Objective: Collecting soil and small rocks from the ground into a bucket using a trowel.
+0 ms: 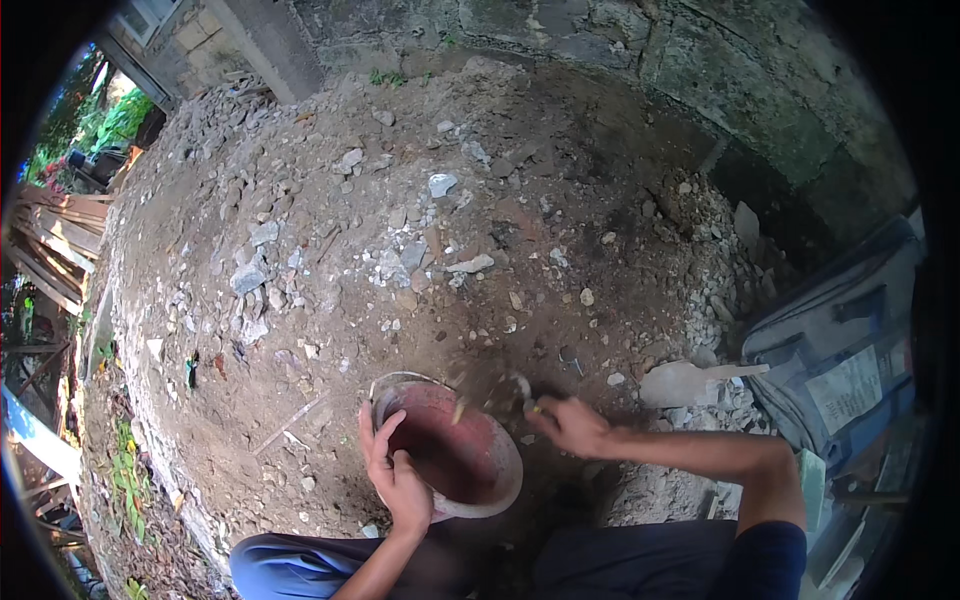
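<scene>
A reddish bucket [502, 440] with a pale, dusty rim stands tilted on the ground in front of my knees, its mouth facing up. Loose dark soil lies inside, though shadow hides how much. My left hand [398, 480] grips the bucket's left rim, some fingers reaching over the edge. To the right of the bucket, my right hand [575, 427] is closed around the handle of a trowel [521, 388]. Motion smears the blade, and brown soil [475, 385] blurs across the bucket's far rim. A thin wire handle [400, 375] arcs by that rim.
Uneven dirt scattered with stones [248, 277] spreads ahead. A flat, pale spade-shaped piece [690, 384] lies at right, beside a grey-blue sack [850, 370]. A block wall [590, 40] closes off the far side. Wooden planks [55, 240] are piled at far left.
</scene>
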`<state>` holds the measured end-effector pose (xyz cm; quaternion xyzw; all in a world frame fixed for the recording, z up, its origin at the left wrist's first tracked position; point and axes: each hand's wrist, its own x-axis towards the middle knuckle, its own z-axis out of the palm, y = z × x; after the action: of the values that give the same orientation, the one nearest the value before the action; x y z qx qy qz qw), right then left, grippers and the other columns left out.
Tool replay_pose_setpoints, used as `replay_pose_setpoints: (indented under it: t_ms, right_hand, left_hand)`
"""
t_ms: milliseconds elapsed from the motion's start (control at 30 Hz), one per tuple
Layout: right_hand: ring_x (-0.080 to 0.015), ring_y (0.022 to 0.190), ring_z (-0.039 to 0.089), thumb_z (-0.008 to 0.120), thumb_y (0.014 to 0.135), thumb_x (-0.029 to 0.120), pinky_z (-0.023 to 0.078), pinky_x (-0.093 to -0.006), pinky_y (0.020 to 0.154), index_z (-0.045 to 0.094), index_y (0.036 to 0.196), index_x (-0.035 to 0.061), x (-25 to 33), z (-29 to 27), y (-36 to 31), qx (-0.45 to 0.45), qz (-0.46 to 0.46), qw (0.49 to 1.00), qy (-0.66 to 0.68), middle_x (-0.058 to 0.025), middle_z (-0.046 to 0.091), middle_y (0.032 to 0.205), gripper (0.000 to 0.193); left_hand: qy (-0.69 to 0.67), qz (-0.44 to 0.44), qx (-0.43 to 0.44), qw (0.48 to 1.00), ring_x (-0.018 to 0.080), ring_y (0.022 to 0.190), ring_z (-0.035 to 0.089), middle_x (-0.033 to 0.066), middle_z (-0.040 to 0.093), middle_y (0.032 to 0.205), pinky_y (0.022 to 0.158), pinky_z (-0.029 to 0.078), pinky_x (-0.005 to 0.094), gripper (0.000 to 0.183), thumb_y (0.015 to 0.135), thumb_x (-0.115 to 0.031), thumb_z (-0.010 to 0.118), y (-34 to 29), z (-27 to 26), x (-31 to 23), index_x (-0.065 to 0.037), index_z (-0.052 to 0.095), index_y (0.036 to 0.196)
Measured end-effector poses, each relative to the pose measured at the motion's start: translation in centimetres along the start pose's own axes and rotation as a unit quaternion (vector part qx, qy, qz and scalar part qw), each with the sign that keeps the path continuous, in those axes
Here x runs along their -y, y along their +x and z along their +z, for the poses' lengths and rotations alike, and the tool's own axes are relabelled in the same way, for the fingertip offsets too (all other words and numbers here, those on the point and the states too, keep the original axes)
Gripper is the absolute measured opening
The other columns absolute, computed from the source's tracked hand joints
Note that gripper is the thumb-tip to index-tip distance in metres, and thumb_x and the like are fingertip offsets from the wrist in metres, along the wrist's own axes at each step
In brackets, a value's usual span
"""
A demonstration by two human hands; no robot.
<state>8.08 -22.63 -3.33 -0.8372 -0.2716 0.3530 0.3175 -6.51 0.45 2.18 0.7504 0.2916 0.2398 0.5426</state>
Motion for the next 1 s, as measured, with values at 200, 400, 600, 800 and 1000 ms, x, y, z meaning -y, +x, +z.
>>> replay_pose_setpoints:
  t_ms: [200, 400, 600, 800, 1000]
  right_hand:
    - [-0.0443, 0.072, 0.068, 0.055, 0.101, 0.033, 0.055, -0.0520, 0.066, 0.061, 0.119, 0.0057, 4.2, 0.7, -3.0, 0.035, -0.171, 0.982, -0.076, -0.0231, 0.068, 0.076, 0.033]
    - [-0.0413, 0.064, 0.067, 0.057, 0.098, 0.028, 0.053, -0.0521, 0.058, 0.061, 0.109, 0.0059, 2.0, -3.3, 1.2, -0.090, -0.039, 0.993, -0.072, -0.0220, 0.064, 0.066, 0.025]
    - [-0.0482, 0.078, 0.066, 0.049, 0.102, 0.035, 0.051, -0.0584, 0.072, 0.059, 0.109, 0.0028, -4.3, -6.3, 8.3, -0.263, 0.043, 0.955, -0.132, -0.0278, 0.067, 0.079, 0.035]
    - [-0.0511, 0.080, 0.065, 0.049, 0.103, 0.039, 0.052, -0.0591, 0.072, 0.059, 0.112, 0.0000, -6.5, -6.1, 11.6, -0.277, 0.036, 0.945, -0.172, -0.0306, 0.067, 0.083, 0.041]
    - [-0.0510, 0.075, 0.065, 0.050, 0.103, 0.036, 0.053, -0.0590, 0.069, 0.058, 0.116, -0.0012, -6.2, -1.6, 8.5, -0.229, 0.026, 0.965, -0.123, -0.0306, 0.066, 0.078, 0.040]
  left_hand:
    - [0.012, 0.000, 0.005, 1.000, 0.0317, 0.147, 0.035, 0.0208, 0.032, 0.160, 0.121, 0.027, 0.0397, 0.060, 0.074, 0.015, 0.035, 0.0, -0.7, 0.5, 0.000, 0.063, 0.126]
    - [-0.076, -0.052, -0.026, 0.995, 0.0337, 0.150, 0.030, 0.0242, 0.035, 0.158, 0.123, 0.020, 0.0410, 0.056, 0.074, 0.015, 0.038, -0.5, -1.8, 2.4, 0.002, 0.063, 0.122]
    - [-0.063, -0.036, -0.108, 0.991, 0.0329, 0.151, 0.029, 0.0242, 0.036, 0.158, 0.123, 0.019, 0.0409, 0.058, 0.072, 0.016, 0.037, -1.0, -5.9, 1.4, 0.002, 0.063, 0.123]
    - [-0.031, 0.000, -0.126, 0.992, 0.0329, 0.150, 0.030, 0.0233, 0.038, 0.157, 0.124, 0.017, 0.0416, 0.058, 0.071, 0.015, 0.037, 0.5, -6.6, 2.8, 0.002, 0.064, 0.120]
    - [0.048, 0.044, -0.085, 0.994, 0.0333, 0.150, 0.029, 0.0195, 0.042, 0.155, 0.124, 0.017, 0.0436, 0.057, 0.072, 0.013, 0.038, 1.7, -4.7, 2.5, -0.001, 0.065, 0.120]
